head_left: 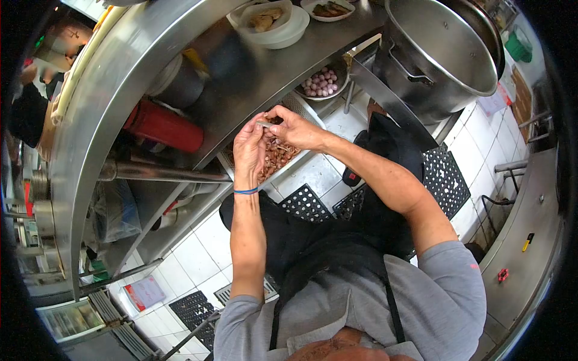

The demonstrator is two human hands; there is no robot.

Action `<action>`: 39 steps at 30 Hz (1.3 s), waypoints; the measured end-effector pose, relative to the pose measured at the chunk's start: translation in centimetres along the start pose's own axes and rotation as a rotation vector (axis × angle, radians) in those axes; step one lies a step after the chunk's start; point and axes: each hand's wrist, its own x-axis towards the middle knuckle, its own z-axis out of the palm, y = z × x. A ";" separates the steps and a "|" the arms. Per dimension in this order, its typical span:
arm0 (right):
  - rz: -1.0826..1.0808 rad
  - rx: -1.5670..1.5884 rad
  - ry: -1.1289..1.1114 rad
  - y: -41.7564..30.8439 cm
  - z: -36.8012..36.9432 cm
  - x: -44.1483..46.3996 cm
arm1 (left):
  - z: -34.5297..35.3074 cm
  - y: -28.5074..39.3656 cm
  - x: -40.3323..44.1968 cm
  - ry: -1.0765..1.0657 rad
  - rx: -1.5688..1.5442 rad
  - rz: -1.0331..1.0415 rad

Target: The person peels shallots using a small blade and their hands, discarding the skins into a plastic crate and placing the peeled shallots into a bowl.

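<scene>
My left hand (248, 144) is raised over a white crate (295, 166), its fingers closed round something small that they hide, perhaps a shallot. Meeting it from the other side, my right hand (296, 130) pinches a small knife (264, 124); only a short greyish piece of the blade shows between the hands. Reddish-brown shallots and loose skins (278, 154) lie in the crate just below both hands. Beyond the crate, a metal bowl (344, 71) holds many peeled, pale purple shallots (321, 82).
A steel counter (259, 72) runs above the crate, carrying white bowls (289, 36) of food. A large steel pot (415, 66) stands at the upper right. Beneath the counter sits a red container (165, 126). Perforated black mats (445, 177) lie on the white tiles.
</scene>
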 end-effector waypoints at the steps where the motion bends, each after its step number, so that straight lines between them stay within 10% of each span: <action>1: 0.038 -0.001 0.001 -0.8 0.0 -0.3 | 0.3 -0.1 0.0 0.010 0.006 0.020; 39: 0.025 0.141 -0.174 -0.2 -0.8 -0.5 | 0.6 2.1 -1.0 -0.003 -0.180 -0.178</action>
